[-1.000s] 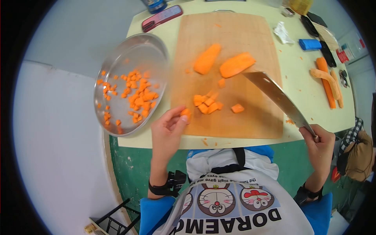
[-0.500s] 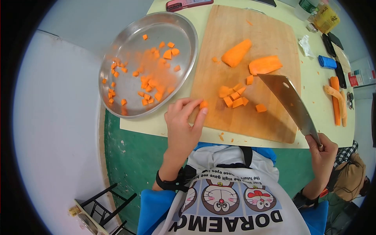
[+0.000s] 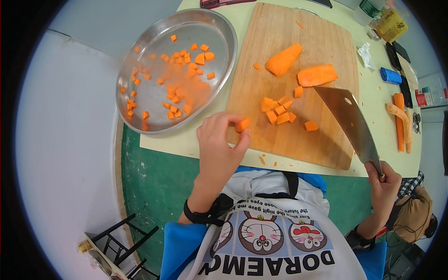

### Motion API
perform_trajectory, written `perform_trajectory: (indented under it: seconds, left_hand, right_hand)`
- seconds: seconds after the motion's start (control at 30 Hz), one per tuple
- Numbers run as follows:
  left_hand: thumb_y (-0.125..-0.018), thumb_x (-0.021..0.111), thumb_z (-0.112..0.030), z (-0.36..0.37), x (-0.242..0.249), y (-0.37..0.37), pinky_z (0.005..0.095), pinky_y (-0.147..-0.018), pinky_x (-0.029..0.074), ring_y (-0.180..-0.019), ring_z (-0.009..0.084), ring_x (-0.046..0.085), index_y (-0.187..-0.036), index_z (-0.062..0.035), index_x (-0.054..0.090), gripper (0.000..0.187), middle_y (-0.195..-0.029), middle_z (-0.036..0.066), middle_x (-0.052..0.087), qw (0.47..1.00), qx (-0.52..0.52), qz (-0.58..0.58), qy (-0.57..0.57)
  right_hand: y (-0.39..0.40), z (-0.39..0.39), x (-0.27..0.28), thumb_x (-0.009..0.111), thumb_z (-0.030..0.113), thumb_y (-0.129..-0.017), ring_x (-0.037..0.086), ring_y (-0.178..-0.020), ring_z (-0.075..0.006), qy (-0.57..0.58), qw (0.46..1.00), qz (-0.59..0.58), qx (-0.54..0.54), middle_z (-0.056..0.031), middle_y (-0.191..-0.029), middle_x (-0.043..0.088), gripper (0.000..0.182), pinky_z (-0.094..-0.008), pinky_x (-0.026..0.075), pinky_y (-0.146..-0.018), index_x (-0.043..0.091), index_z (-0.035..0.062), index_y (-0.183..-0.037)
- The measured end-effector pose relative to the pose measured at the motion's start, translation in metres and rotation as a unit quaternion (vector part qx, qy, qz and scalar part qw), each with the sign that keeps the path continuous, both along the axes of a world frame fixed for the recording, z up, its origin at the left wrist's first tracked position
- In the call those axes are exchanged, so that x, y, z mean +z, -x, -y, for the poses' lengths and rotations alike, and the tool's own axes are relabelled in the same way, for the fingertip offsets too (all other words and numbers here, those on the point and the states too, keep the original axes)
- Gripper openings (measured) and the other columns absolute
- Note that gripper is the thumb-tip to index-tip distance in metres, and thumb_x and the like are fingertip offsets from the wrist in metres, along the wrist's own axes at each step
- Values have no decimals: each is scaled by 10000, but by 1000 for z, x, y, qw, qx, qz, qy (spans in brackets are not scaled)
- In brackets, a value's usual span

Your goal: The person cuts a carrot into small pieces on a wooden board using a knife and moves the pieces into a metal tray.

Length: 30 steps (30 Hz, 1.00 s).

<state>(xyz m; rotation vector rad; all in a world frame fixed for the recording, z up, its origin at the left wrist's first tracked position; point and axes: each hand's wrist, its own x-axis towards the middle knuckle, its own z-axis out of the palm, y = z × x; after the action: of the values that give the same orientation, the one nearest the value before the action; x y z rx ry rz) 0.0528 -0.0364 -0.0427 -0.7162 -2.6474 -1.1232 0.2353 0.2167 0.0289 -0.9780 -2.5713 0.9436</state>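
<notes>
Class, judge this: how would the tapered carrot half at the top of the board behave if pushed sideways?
The carrot half looks stiff and solid, so it would probably slide whole. Its rounded, tapered shape might make it roll in a curve on the board.

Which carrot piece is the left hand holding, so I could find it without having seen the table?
Start at the wooden cutting board in the middle of the table and go to its near left edge. There the left hand pinches one small carrot cube between its fingers. It is the only piece lifted off the wood; the other cubes lie in a loose cluster farther right.

White cartoon-print shirt (image 3: 270,233), blue sleeves, black wristbands
</notes>
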Motion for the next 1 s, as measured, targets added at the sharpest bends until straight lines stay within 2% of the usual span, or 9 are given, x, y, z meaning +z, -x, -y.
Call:
perform_trajectory:
  seconds: [0.07,0.13,0.23,0.37,0.77,0.87,1.0]
  left_hand:
    - [-681,687,-90,-1,1,-1,331,-762,354,-820,205,525,-884,-88,577,231,-837,24,561,999,9,19,-35]
    - [-667,688,-29,-2,7,-1,286,-669,426,-678,189,540,-858,-48,587,216,-759,47,573,1000,-3,-18,-5]
    - [-669,691,-34,0,5,1,292,-683,426,-699,187,538,-879,-48,601,229,-793,48,585,999,-26,27,19]
    - [-675,690,-33,3,9,0,289,-683,430,-719,191,541,-910,-46,613,248,-807,58,588,998,-39,29,36]
    - [-710,656,9,0,9,2,267,-670,459,-741,184,553,-999,-29,607,295,-884,90,607,995,-72,65,-33]
    - [-743,634,-1,-5,11,6,261,-675,451,-731,182,544,-999,-15,604,259,-874,95,607,995,-68,55,-47]
    - [-828,544,-33,-18,16,23,257,-694,442,-761,193,548,-1031,-3,582,208,-939,112,584,994,-98,48,-31]
  right_hand:
    - [-1,0,1,706,105,-766,287,-498,-23,-4,1000,0,1,50,-532,419,148,-195,203,-435,641,-25,-791]
    - [-1,0,2,705,102,-767,288,-499,-21,-8,1000,11,7,50,-534,422,145,-193,204,-436,642,-24,-796]
    - [-1,1,1,707,100,-767,288,-501,-21,-18,1000,-8,23,50,-537,423,145,-192,206,-436,640,-25,-797]
    - [-2,1,-1,710,98,-764,289,-502,-21,-6,1000,-17,20,47,-540,431,147,-190,208,-437,638,-26,-795]
    - [-2,-2,-1,707,81,-759,301,-498,-21,3,1000,-14,5,39,-544,458,134,-192,215,-436,632,-23,-796]
    - [-1,-2,0,705,71,-755,310,-497,-21,-8,1000,-28,1,34,-546,473,128,-192,221,-434,633,-25,-800]
    - [-5,-8,0,706,69,-751,315,-491,-23,4,1000,-20,-8,25,-546,485,129,-194,228,-431,635,-26,-803]
